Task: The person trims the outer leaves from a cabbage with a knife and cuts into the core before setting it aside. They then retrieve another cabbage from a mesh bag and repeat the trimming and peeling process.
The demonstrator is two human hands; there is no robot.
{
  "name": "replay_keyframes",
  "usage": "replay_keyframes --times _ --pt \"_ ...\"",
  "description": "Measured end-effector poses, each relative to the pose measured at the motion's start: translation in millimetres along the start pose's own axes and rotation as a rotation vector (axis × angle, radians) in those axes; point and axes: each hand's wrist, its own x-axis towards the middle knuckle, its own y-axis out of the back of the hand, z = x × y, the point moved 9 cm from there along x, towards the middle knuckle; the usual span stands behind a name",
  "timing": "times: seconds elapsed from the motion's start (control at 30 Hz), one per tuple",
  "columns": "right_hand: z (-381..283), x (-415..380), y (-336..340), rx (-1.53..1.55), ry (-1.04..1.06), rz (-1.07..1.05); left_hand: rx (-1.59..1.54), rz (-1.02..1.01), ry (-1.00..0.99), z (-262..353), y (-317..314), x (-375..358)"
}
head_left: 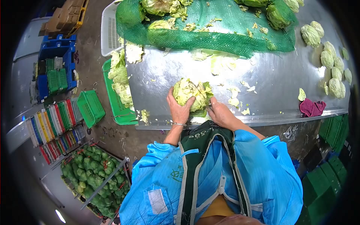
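Note:
A head of lettuce (189, 93) with pale, ragged outer leaves rests on the metal table in front of me. My left hand (179, 107) grips its left side, thumb across the front and fingers behind. At the lower right of the head, my right hand (221, 112) has its fingers closed against the leaves; whatever they hold is hidden. Torn leaf scraps (234, 96) lie to the right of the head. Beyond it, a green mesh sack (225, 43) lies open with several untrimmed heads on and in it.
Several trimmed heads (327, 59) line the table's (157, 78) right side, near a dark red cloth (312, 108). A green crate (108, 86) full of leaves adjoins the left edge, beside a white basket (108, 32). A caged pallet of bagged greens (93, 172) stands lower left.

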Motion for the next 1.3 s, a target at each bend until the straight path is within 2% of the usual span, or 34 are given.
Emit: replay_keyframes --times 0.1,0.23,0.5,0.57,0.6,0.7,0.8,0.87,0.93,0.97,1.03,1.07,1.17,1.2,1.3 --pt "-2.0 2.2 5.6 -0.027 -0.087 -0.018 -0.019 0.024 0.067 -0.1 -3.9 -4.2" --pt "-11.4 -2.9 8.4 -0.083 -0.082 -0.037 -0.045 0.003 0.162 -1.0 -8.4 -2.0" --pt "29.9 21.8 -5.6 -0.244 -0.158 -0.020 -0.012 0.002 0.173 3.6 -13.0 6.8" --pt "51.2 33.1 -24.9 -0.295 0.022 -0.044 -0.022 0.009 0.185 2.4 -13.4 1.6" --pt "40.3 42.0 -22.3 -0.321 0.119 -0.046 -0.043 0.017 0.182 3.4 -12.1 0.1" --pt "56.3 50.4 -21.9 -0.285 -0.243 -0.205 -0.106 0.011 0.157 -1.6 -8.4 -3.8" --pt "60.6 49.1 -13.9 -0.058 -0.179 -0.222 -0.227 -0.088 0.102 -28.9 7.5 -7.1" --pt "32.4 43.5 -6.2 0.116 -0.217 -0.273 -0.239 -0.099 0.218 -44.0 28.5 -20.5" --pt "24.2 40.6 -17.9 0.128 -0.174 -0.298 -0.364 -0.063 0.285 -42.8 39.1 -29.9" --pt "20.4 38.9 -24.0 0.134 -0.152 -0.310 -0.325 -0.024 0.287 -40.0 37.3 -29.0" --pt "2.5 39.8 -25.6 0.061 -0.006 -0.241 -0.254 0.051 0.278 -35.0 31.3 -18.8" --pt "-4.3 39.8 -24.3 0.040 0.059 -0.206 -0.324 0.094 0.257 -35.6 30.2 -14.4" --pt "-17.6 44.1 -0.4 0.007 -0.028 -0.156 -0.753 0.112 0.271 -24.6 13.0 -15.1" --pt "-18.9 46.0 9.1 0.041 -0.029 -0.130 -0.757 0.128 0.260 -25.7 7.9 -15.5" --pt "-13.4 48.4 15.4 0.072 -0.246 -0.250 -0.716 0.157 0.145 -16.2 -2.5 -16.1"
